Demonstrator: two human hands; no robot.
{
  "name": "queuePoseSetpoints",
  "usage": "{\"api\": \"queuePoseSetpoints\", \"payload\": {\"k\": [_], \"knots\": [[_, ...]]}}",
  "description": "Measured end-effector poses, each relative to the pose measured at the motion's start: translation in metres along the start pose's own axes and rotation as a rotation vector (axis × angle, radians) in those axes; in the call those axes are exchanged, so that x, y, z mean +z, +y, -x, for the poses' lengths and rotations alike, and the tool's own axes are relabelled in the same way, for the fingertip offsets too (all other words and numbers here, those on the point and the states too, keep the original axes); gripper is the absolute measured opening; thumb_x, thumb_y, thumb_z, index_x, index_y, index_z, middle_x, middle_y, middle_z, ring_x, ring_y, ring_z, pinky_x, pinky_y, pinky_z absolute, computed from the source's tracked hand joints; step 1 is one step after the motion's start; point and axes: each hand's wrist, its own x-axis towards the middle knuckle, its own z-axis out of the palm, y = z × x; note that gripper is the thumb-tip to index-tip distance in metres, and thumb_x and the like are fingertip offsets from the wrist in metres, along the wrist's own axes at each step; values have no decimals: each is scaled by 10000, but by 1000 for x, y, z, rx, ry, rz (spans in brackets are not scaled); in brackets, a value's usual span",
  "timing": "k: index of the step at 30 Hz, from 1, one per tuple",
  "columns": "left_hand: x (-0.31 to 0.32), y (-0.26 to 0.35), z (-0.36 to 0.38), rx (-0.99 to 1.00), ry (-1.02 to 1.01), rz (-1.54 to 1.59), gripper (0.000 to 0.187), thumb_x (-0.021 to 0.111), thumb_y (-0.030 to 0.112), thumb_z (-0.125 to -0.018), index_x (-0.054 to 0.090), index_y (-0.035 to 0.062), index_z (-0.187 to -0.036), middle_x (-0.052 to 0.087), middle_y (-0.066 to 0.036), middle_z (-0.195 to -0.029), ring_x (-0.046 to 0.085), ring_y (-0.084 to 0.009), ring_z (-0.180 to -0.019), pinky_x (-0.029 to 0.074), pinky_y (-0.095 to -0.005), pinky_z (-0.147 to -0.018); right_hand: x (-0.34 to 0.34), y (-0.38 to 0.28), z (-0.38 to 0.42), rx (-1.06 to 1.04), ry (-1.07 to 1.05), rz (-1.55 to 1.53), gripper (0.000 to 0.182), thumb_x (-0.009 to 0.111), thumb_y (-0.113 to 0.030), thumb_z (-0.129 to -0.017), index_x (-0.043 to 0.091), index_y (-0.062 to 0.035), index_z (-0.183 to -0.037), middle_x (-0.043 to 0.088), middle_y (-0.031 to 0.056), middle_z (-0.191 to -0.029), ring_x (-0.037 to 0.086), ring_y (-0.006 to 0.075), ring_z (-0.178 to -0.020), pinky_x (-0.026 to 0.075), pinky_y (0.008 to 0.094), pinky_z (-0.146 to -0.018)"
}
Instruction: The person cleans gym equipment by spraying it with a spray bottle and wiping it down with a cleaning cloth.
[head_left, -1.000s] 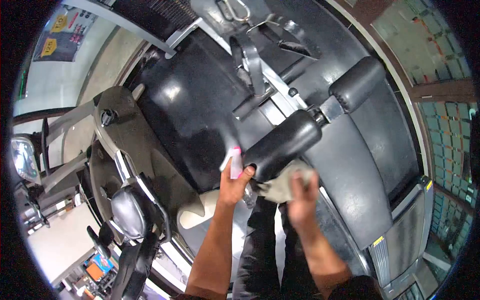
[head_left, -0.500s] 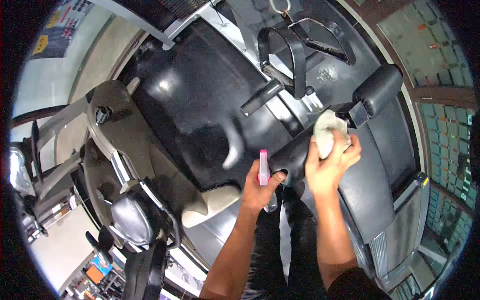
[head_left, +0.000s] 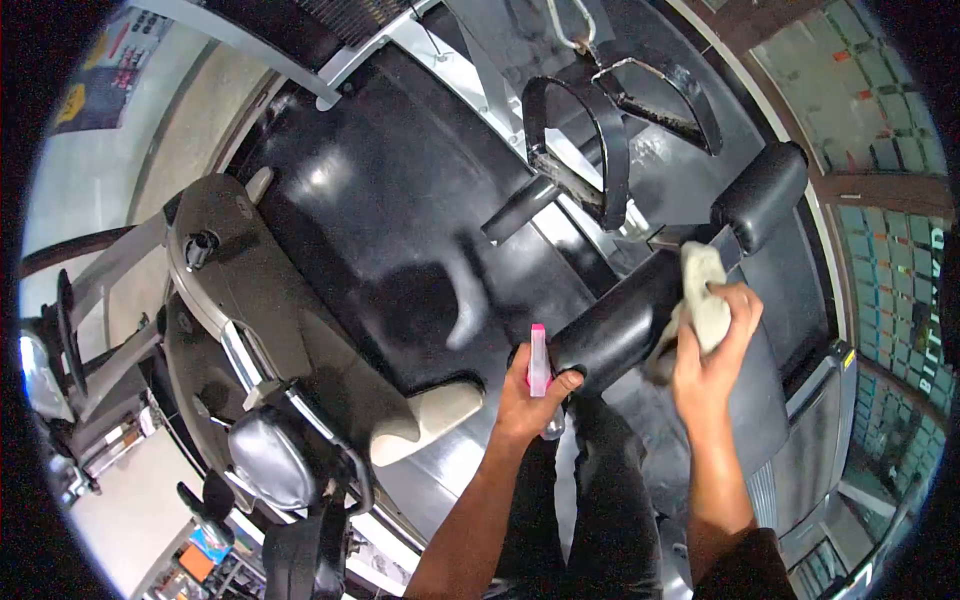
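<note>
My left hand (head_left: 522, 408) is closed around a spray bottle with a pink and clear top (head_left: 538, 362). A bit of its clear body shows below my fingers. My right hand (head_left: 712, 372) grips a whitish cloth (head_left: 706, 298), bunched between thumb and fingers, at the right end of a black padded roller (head_left: 622, 326). The cloth lies against the roller's end there, partly hidden by my fingers. The near left end of the roller is beside my left hand.
A second black roller pad (head_left: 762, 195) sits farther right. Black strap handles (head_left: 580, 150) hang ahead of me. On the left stands a brown and grey exercise machine (head_left: 270, 290) with a pale lever (head_left: 430, 420). Black rubber mat (head_left: 400, 200) covers the floor ahead.
My right hand and the cloth have moved right and slightly down, uncovering more of the roller. My left hand keeps hold of the spray bottle, a little lower and to the right in view.
</note>
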Motion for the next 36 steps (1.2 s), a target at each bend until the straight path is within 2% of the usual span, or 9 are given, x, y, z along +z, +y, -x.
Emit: {"api": "queuePoseSetpoints", "payload": {"k": [2,4,8,11,18,22,24,31,36], "knots": [[1,-4,-1,7,-3,47,469,873,225,-766,562,53,-1072,568,5,-945,505,-113,-869,459,-292,-797,32,12,23,109,9,76,465,672,12,-780,480,-17,-1202,382,291,-1230,462,452,-1100,383,494,-974],[3,-6,-2,-2,-22,130,463,870,190,-764,562,53,-1081,574,10,-943,513,-109,-867,462,-289,-793,40,5,51,32,-48,81,482,665,15,-775,480,-36,-1218,356,317,-1242,424,505,-1123,373,575,-951],[3,9,-5,75,-21,76,478,862,126,-755,563,52,-1121,586,16,-947,532,-106,-865,470,-286,-783,33,-14,83,-61,-294,24,477,649,36,-765,472,-53,-1199,369,307,-1220,433,474,-1120,372,566,-942],[-3,10,-4,-43,-54,-1,476,865,113,-744,571,51,-1113,578,28,-893,530,-101,-815,469,-279,-751,24,-13,65,-85,-379,6,471,683,7,-761,482,-59,-1181,403,291,-1145,469,482,-1036,425,552,-848],[-28,-26,-11,-64,89,88,325,824,257,-809,593,51,-909,522,48,-762,475,-62,-713,418,-266,-627,6,-33,22,-8,-686,99,499,725,-19,-738,512,-81,-1185,447,259,-1110,538,485,-970,474,514,-801],[-36,-8,-27,-195,190,-84,360,816,316,-817,596,31,-830,530,38,-728,468,-68,-693,414,-266,-614,4,-59,-8,104,-920,251,511,730,-95,-740,536,-115,-1212,460,252,-1112,574,482,-959,533,527,-755],[-37,-7,-36,-306,200,-132,386,823,337,-807,600,23,-831,547,33,-740,470,-72,-695,412,-262,-608,7,-71,-27,47,-951,254,504,733,-140,-755,537,-116,-1218,488,232,-1076,608,462,-925,549,522,-718],[-48,-47,-61,-225,193,-30,386,848,333,-781,604,35,-750,539,30,-656,459,-72,-626,403,-269,-554,89,-83,-67,-297,-1093,347,415,718,-184,-772,545,-82,-1135,569,199,-1000,658,412,-873,564,498,-664],[-54,-85,-82,-61,189,88,313,823,254,-817,602,37,-866,559,33,-721,496,-63,-642,408,-241,-573,171,-64,-83,-394,-1200,751,414,571,-263,-904,489,-50,-1249,581,268,-1193,649,420,-1021,532,503,-847]]}}
